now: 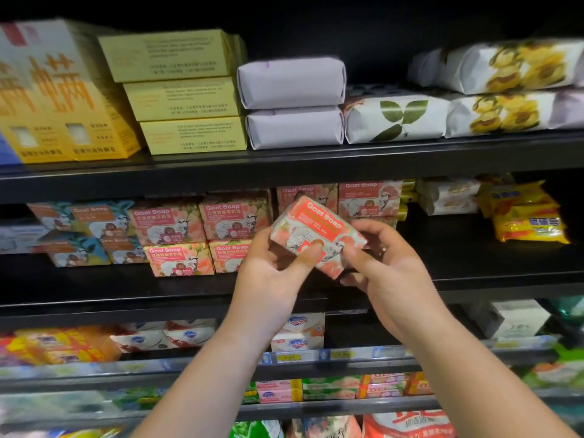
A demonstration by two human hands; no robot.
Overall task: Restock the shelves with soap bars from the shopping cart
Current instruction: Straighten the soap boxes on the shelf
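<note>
While it is held tilted in front of the middle shelf (151, 289), the pink Goat Soap box (319, 230) sits between both hands, clear of the shelf board and not yet among the stock. Step in hand, by judgement: one bar, taken from a cart that is out of view, is being oriented for placement. The box is canted, printed face toward the camera, its lettering sloping down to the right.

The left hand (268, 286) grasps the near left end, with the thumb (308, 256) pressed on the printed face and the fingers hidden behind. The right hand (392, 279) grasps the lower right end, fingers curled round it. Both forearms rise from the bottom of the view and converge on the box.

Just left of the box stands the matching stack of pink boxes (205, 235), two high, faces forward. More pink boxes (369, 197) stand behind it, deeper on the shelf, with bare board in front of them.

The next move probably calls for levelling the box to match the stack, then setting it down in the open place beside those boxes, one hand letting go as it enters. Blue Goat Soap boxes (82, 232) lie farther left, and yellow packets (527, 222) lie well to the right.
</note>
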